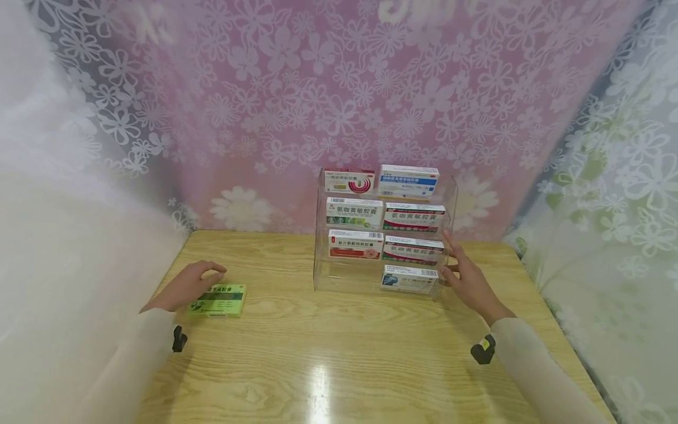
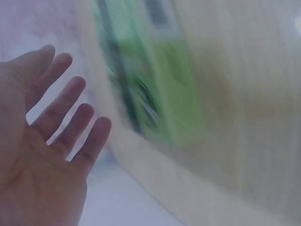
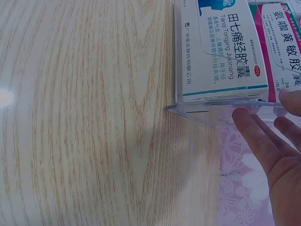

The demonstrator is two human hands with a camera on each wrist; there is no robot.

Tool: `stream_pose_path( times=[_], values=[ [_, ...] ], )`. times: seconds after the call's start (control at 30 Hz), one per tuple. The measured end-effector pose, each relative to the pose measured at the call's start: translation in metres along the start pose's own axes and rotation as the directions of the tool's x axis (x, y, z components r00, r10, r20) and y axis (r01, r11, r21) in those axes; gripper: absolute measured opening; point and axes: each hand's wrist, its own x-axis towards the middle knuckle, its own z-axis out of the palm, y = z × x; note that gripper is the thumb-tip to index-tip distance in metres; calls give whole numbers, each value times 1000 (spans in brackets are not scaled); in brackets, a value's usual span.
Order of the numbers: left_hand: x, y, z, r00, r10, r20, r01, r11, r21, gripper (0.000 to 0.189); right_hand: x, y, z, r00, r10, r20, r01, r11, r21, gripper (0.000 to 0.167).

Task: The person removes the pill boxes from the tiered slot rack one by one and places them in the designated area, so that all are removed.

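Observation:
A clear plastic display rack (image 1: 344,274) stands on the table, holding several medicine boxes in tiers. At its right side is my right hand (image 1: 471,285), its fingertips against the clear side panel beside the white-and-teal medicine box (image 3: 221,56) in the bottom tier. My left hand (image 1: 188,285) hovers with spread, relaxed fingers at the far left edge of a green medicine box (image 1: 225,301), which lies flat on the table. The left wrist view shows the palm holding nothing, with the blurred green box to its right.
A wood-grain table (image 1: 296,347) spans the front. Behind it hangs a pink floral curtain (image 1: 296,106), and pale sheeting (image 1: 69,194) closes the left side. The rack's bottom tier holds a box only on its right half.

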Motion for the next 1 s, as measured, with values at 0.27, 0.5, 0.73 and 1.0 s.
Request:
stream_pose_path(
  times=[0.27,0.5,0.73,1.0],
  values=[
    [30,63,18,995,90,-38,-89,995,39,30,-2,-3,-2,1000,0,-9,0,1000,-2,88],
    [50,129,42,975,221,-5,-221,975,-34,30,-2,-3,-2,1000,-7,-8,8,1000,15,87],
    [71,184,73,947,321,29,-318,945,-78,29,-1,-2,0,1000,-17,-10,17,1000,13,87],
    [92,233,113,915,400,48,-395,914,-87,31,-2,-2,-1,1000,-5,-7,5,1000,22,86]
  ],
)
